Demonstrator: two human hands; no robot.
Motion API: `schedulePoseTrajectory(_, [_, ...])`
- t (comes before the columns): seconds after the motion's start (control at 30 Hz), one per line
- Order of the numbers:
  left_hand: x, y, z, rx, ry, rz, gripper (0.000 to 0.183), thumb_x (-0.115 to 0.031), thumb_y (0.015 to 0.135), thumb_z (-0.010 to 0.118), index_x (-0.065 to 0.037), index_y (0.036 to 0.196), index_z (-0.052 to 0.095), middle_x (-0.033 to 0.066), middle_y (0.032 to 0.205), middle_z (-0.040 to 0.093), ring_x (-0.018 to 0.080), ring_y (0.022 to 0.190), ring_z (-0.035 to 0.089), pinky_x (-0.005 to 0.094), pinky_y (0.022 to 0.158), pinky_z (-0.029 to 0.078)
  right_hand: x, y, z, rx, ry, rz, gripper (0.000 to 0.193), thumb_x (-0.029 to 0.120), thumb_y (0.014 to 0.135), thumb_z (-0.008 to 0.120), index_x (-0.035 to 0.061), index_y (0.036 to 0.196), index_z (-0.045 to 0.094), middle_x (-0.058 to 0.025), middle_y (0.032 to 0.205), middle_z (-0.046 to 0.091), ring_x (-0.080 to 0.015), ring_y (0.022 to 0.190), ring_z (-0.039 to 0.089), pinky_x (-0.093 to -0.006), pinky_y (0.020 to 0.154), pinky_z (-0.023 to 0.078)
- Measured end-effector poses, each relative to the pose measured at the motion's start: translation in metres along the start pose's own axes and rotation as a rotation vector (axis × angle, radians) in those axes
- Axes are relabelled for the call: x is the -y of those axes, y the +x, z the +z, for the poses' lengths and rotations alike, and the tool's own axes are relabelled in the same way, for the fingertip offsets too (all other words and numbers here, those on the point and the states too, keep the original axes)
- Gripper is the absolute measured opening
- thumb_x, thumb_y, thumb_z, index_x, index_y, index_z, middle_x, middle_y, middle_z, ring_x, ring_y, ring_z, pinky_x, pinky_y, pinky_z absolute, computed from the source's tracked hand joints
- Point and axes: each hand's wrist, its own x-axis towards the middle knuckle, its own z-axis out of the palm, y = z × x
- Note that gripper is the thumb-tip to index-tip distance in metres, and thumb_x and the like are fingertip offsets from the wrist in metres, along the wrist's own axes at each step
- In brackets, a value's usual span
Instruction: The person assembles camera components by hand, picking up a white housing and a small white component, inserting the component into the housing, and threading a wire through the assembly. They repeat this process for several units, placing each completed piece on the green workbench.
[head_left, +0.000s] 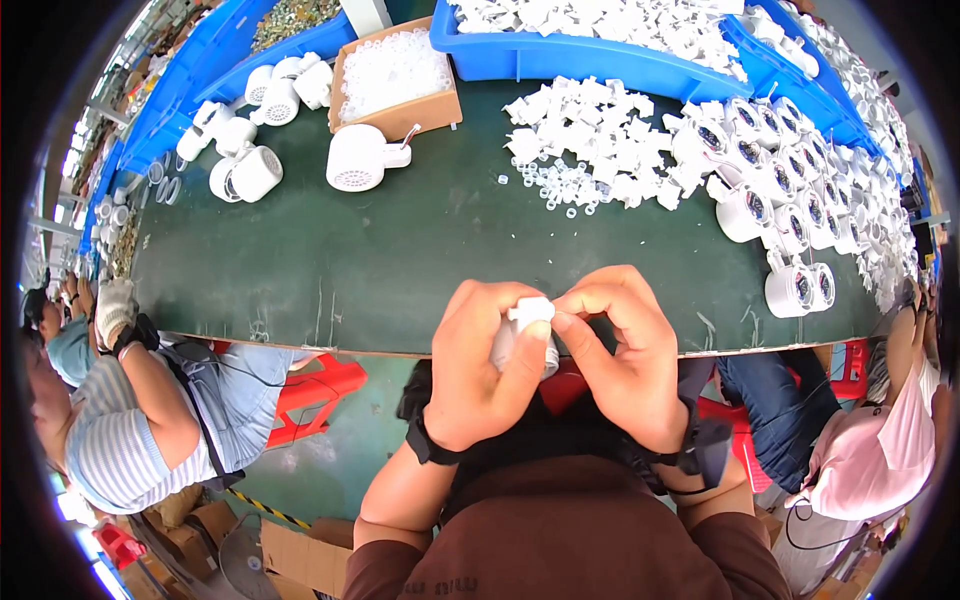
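At the table's near edge, my left hand (470, 365) is closed around a white plastic housing (532, 312). Its round body is partly covered by my fingers and thumb, and its narrow end points up. My right hand (632, 360) pinches thumb and forefinger together against the right side of that narrow end. Whatever lies between those two fingertips is too small or hidden to make out. A similar finished-looking white housing (358, 160) with a short wire at its neck rests on the table beyond my left hand.
On the green table (400, 250), small clear rings (560, 185) and white plastic pieces (590, 125) lie in piles. Many housings (745, 212) crowd the right. A cardboard box (440, 112) and blue bin (600, 58) stand behind. People sit on both sides; red stools (320, 390) are below.
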Motion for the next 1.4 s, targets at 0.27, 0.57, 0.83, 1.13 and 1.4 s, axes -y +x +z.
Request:
schedulePoseTrajectory(0.27, [-0.003,-0.001,-0.001,0.064,0.523,0.270,0.027,-0.006,0.080,0.074,-0.005,0.107,0.067,0.0097,0.100,0.071,0.0319,0.082,0.060,0.0396,0.077,0.049,-0.042,0.054,-0.035,0.059,-0.347,-0.030,0.006,0.001,0.089,0.072,0.0033,0.095,0.073,-0.0061,0.093,0.068,-0.0163,0.084,0.063,-0.0283,0.075,0.049])
schedulePoseTrajectory(0.57, [-0.007,-0.038,-0.014,0.091,0.570,0.108,0.025,-0.005,0.079,0.074,-0.005,0.104,0.068,0.0098,0.100,0.071,0.0331,0.084,0.061,0.0409,0.078,0.049,-0.081,0.034,0.017,0.170,-0.641,-0.336,0.013,-0.002,0.080,0.069,0.0079,0.088,0.067,-0.0107,0.093,0.058,-0.0346,0.088,0.057,-0.0430,0.076,0.050])
schedulePoseTrajectory(0.83, [-0.036,-0.122,-0.044,0.142,0.699,-0.226,0.024,-0.008,0.079,0.075,-0.005,0.102,0.068,0.0106,0.105,0.068,0.0334,0.092,0.061,0.0422,0.082,0.048,-0.038,-0.050,0.062,0.354,0.101,0.180,0.016,0.004,0.095,0.067,0.0024,0.110,0.066,-0.0115,0.098,0.070,-0.0247,0.088,0.067,-0.0354,0.078,0.053])
schedulePoseTrajectory(1.13, [-0.040,-0.161,-0.040,0.162,0.732,-0.312,0.023,-0.015,0.080,0.077,-0.008,0.099,0.066,0.0063,0.102,0.066,0.0314,0.088,0.060,0.0421,0.077,0.045,-0.030,-0.116,0.065,0.578,0.657,0.507,0.014,0.006,0.096,0.069,0.0036,0.109,0.074,-0.0062,0.111,0.069,-0.0177,0.104,0.065,-0.0298,0.091,0.050])
schedulePoseTrajectory(1.4, [-0.049,-0.188,-0.040,0.145,0.683,-0.415,0.029,-0.009,0.076,0.079,-0.004,0.097,0.059,0.0160,0.105,0.062,0.0352,0.095,0.061,0.0432,0.081,0.049,-0.032,-0.128,0.069,0.755,0.677,0.675,0.017,0.012,0.096,0.071,0.0039,0.110,0.075,-0.0051,0.112,0.071,-0.0146,0.103,0.065,-0.0291,0.093,0.050])
